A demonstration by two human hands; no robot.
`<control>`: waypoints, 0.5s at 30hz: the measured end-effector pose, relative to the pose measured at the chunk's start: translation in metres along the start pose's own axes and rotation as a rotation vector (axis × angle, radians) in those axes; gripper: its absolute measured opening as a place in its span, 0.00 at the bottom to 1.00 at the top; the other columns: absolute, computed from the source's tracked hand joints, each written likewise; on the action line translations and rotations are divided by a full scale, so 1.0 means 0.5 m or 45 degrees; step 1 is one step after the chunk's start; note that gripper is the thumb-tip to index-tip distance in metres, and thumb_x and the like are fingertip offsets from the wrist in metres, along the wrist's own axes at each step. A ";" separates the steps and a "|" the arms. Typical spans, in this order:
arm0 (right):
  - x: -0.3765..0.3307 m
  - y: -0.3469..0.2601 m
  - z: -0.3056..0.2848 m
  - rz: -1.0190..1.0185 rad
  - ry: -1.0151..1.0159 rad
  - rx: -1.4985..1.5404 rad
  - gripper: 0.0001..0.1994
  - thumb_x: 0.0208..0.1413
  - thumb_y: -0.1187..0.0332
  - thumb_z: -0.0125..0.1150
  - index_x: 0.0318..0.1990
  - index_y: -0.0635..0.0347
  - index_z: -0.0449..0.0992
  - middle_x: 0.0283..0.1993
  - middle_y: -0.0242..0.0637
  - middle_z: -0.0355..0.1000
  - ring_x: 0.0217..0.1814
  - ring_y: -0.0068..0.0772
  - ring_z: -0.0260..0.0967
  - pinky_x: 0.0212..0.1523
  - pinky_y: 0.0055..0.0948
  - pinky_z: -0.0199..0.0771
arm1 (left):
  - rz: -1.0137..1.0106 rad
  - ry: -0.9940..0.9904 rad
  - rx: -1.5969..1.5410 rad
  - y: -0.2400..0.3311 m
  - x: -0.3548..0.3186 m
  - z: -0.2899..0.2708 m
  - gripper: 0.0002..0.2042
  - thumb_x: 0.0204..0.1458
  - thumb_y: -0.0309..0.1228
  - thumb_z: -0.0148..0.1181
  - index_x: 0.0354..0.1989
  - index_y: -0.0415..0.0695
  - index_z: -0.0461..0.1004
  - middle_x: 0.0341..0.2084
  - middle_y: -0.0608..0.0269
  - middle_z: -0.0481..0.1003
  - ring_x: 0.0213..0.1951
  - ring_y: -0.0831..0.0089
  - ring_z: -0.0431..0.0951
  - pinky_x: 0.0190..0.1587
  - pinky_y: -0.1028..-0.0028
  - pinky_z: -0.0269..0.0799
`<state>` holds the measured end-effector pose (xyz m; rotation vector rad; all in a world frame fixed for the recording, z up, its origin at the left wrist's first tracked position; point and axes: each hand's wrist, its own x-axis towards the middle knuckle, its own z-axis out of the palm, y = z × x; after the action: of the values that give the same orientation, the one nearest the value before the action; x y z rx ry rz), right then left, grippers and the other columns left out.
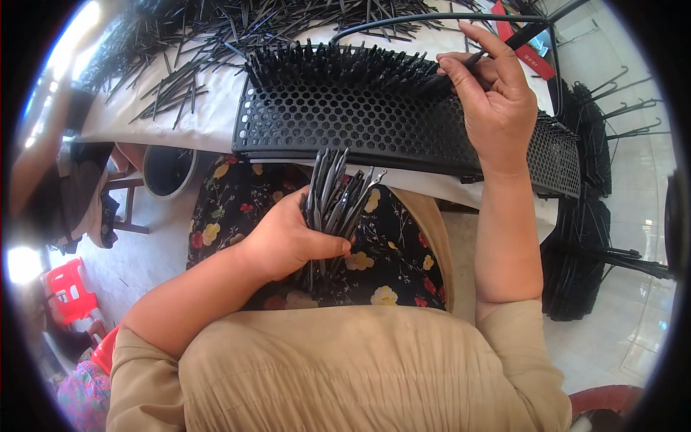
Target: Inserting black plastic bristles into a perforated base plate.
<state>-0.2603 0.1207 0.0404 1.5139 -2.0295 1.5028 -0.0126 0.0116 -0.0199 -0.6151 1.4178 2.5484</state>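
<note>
My left hand is closed around an upright bundle of thin black sticks, held above my lap in front of the rack. The sticks look slim, with narrowed tips. Over the rack's right part, my right hand pinches a thin black stick between thumb and forefinger. The black rack has a tilted face full of round holes. Many upright black sticks fill its far rows, while the nearer rows show bare holes. My right fingers partly hide the end of the filled rows.
Loose black sticks lie heaped on the white-covered table. A dark metal frame arches behind the rack. Black racks with hooks stand at the right. A bucket, a red chair and another person's arm are at the left.
</note>
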 end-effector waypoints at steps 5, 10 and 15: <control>-0.008 0.016 0.007 -0.019 0.061 0.073 0.19 0.55 0.79 0.65 0.55 0.60 0.73 0.35 0.35 0.80 0.37 0.17 0.76 0.40 0.14 0.73 | -0.005 -0.011 -0.012 0.002 -0.001 -0.002 0.22 0.43 0.13 0.64 0.48 0.38 0.68 0.33 0.62 0.75 0.35 0.72 0.77 0.42 0.70 0.76; -0.013 0.020 0.013 -0.137 0.106 -0.069 0.20 0.53 0.79 0.66 0.54 0.60 0.73 0.34 0.35 0.79 0.37 0.16 0.75 0.40 0.14 0.73 | -0.014 0.031 0.001 0.004 0.000 0.002 0.22 0.41 0.15 0.65 0.47 0.39 0.69 0.32 0.62 0.75 0.33 0.71 0.77 0.41 0.70 0.75; -0.015 0.029 0.011 -0.132 0.122 -0.055 0.20 0.53 0.79 0.67 0.54 0.59 0.74 0.33 0.33 0.79 0.36 0.16 0.75 0.39 0.14 0.74 | -0.051 0.016 0.029 0.002 0.002 -0.004 0.23 0.42 0.14 0.64 0.50 0.38 0.68 0.34 0.64 0.75 0.35 0.73 0.77 0.42 0.71 0.75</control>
<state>-0.2665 0.1202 0.0240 1.4772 -1.8879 1.4539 -0.0132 0.0093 -0.0204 -0.6507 1.4222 2.4986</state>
